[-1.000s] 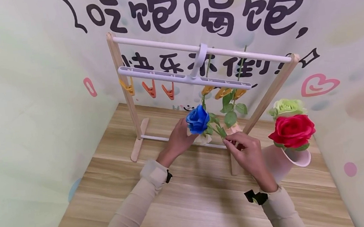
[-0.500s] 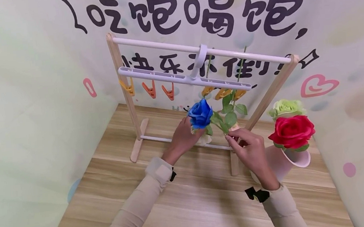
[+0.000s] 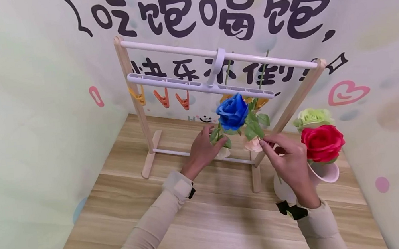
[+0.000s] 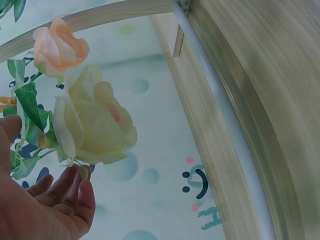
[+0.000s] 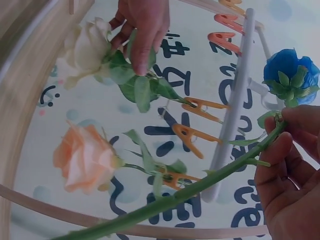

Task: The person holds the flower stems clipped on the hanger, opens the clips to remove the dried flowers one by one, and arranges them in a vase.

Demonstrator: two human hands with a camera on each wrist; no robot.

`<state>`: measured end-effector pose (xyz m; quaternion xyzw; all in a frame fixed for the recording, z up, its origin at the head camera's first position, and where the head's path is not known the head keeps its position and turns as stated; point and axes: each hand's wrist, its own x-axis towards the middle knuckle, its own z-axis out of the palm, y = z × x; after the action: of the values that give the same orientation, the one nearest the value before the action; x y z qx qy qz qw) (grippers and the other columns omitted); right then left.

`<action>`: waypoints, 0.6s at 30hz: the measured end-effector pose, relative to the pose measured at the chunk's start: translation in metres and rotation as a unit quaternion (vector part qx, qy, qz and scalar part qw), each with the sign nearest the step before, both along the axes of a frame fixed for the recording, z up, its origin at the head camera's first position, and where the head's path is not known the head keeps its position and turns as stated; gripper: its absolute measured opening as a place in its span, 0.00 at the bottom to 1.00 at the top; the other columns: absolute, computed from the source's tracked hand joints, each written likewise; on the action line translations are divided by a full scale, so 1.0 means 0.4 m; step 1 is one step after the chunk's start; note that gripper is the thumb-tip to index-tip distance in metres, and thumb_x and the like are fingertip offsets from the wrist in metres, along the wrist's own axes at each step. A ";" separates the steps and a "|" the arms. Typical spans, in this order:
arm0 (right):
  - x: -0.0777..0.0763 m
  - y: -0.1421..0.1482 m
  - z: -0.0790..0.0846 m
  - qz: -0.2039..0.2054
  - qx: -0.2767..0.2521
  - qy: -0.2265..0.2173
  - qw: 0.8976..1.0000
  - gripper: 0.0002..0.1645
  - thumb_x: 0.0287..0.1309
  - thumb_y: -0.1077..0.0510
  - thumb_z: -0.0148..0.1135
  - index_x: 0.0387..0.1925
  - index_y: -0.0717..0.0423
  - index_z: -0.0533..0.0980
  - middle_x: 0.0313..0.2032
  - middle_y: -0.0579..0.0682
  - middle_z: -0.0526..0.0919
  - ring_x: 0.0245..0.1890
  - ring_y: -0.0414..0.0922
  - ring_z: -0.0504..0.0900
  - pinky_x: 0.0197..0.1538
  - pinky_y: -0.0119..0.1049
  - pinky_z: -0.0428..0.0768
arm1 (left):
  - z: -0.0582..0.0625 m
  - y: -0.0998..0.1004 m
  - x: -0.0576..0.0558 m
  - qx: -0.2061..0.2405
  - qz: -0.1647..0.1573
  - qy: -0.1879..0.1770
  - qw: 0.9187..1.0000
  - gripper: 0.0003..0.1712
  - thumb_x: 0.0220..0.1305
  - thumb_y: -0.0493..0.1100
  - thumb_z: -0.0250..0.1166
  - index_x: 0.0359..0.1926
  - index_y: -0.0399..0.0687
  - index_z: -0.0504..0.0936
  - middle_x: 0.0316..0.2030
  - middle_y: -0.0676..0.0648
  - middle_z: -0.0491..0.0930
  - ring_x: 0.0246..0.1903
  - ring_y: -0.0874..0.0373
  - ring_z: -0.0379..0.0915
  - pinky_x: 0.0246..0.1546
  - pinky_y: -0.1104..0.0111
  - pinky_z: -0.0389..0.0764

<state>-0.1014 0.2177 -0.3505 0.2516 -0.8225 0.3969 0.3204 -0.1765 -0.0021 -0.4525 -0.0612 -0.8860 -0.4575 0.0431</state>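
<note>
My right hand (image 3: pixel 289 158) pinches the green stem of a blue rose (image 3: pixel 232 112) between thumb and fingers, just under the bloom; the stem (image 5: pixel 175 200) runs across the right wrist view. My left hand (image 3: pixel 203 150) is at the leaves of a white rose (image 4: pixel 95 120) that hangs head down. Its thumb lies over those leaves (image 5: pixel 142 92) in the right wrist view, with the fingers loosely bent and apart from the thumb. A peach rose (image 5: pixel 85 157) hangs beside it. Orange clips (image 5: pixel 192 140) on a white hanger (image 3: pixel 166 81) hold both hanging roses.
A wooden rack (image 3: pixel 145 125) with a white top rod (image 3: pixel 170 49) carries the hanger. Clips (image 3: pixel 162 98) without flowers hang at its left. At the right, a pale pink vase (image 3: pixel 328 176) holds a red rose (image 3: pixel 322 143) and a green rose (image 3: pixel 314 117). A wooden table (image 3: pixel 209 223) lies below.
The blue rose has moved up and right with my right hand, away from my left hand. My left hand has shifted slightly right, and the white rose's leaves beside it are now uncovered.
</note>
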 end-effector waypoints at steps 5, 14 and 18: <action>0.010 0.003 0.024 -0.005 0.002 -0.003 1.000 0.10 0.48 0.73 0.72 0.34 0.60 0.86 0.29 0.54 0.86 0.30 0.29 0.77 0.35 0.16 0.75 | -0.002 0.002 -0.002 0.007 0.004 0.025 1.000 0.38 0.64 0.64 0.63 0.66 0.49 0.67 0.54 0.43 0.78 0.50 0.48 0.78 0.47 0.53 0.78; 0.033 0.001 0.048 -0.014 -0.004 -0.007 1.000 0.11 0.48 0.73 0.72 0.35 0.61 0.86 0.30 0.55 0.86 0.32 0.28 0.78 0.37 0.16 0.76 | -0.009 0.005 -0.004 0.015 0.006 0.040 0.999 0.33 0.65 0.61 0.63 0.63 0.49 0.70 0.54 0.42 0.80 0.48 0.49 0.79 0.44 0.54 0.78; 0.042 0.007 0.059 -0.020 -0.005 0.004 1.000 0.13 0.45 0.75 0.72 0.36 0.63 0.86 0.32 0.57 0.87 0.34 0.26 0.78 0.38 0.16 0.76 | -0.009 0.005 -0.006 0.020 0.005 0.051 0.998 0.30 0.65 0.57 0.64 0.62 0.48 0.72 0.46 0.44 0.82 0.39 0.53 0.77 0.34 0.59 0.76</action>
<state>-0.0845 0.2206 -0.3271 0.2352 -0.8239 0.3936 0.3331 -0.1788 0.0000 -0.4561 -0.0795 -0.8735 -0.4713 0.0920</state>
